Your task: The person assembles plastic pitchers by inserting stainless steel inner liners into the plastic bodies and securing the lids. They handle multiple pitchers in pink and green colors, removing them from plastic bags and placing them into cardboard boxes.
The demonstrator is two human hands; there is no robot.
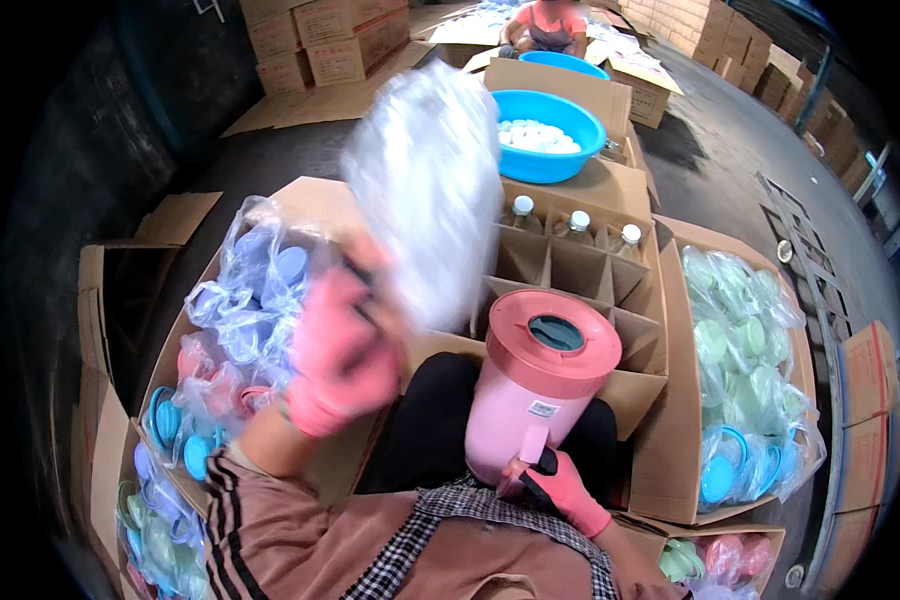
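On my lap rests a pink jug (515, 400) with a darker pink lid (553, 335) that has a dark round opening in its top. My right hand (562, 488), in a pink and black glove, is closed round the jug's handle near its lower end. My left hand (345, 350), gloved alike, is raised at the left and smeared by motion. It grips a clear plastic bag (430, 180), which billows upward and is blurred too. The bag hangs apart from the jug.
Ahead, a divided carton (570, 265) holds several white-capped bottles (578, 222). Behind it stands a blue basin (550, 165) of small white pieces. Cartons of bagged purple (260, 265) and green plastic parts (740, 340) flank me. A person (550, 30) sits farther back.
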